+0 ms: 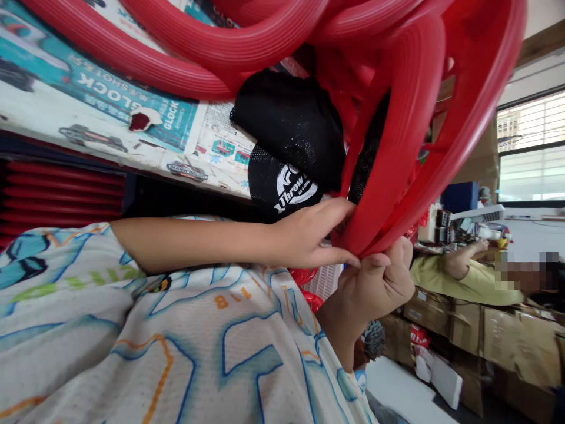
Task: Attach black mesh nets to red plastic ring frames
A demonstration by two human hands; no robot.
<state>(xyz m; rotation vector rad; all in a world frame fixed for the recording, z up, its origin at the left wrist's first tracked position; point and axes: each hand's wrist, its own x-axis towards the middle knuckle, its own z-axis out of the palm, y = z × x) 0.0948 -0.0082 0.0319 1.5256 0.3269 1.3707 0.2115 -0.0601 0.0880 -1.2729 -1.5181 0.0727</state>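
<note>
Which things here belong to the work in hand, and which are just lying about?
Part of the work:
- red ring, held by left hand and right hand
- black mesh cloth, probably

Seemingly lying about:
- cardboard boxes
- white slab

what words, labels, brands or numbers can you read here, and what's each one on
"GLOCK", in large white letters on the printed board
"GLOCK", smaller, on the same board
"Throw", on the black mesh cloth; what follows it is unclear
"8", orange, on the shirt, beside strokes like two 1s
Too small or blurred: the other print on the board and the line under "Throw"
</note>
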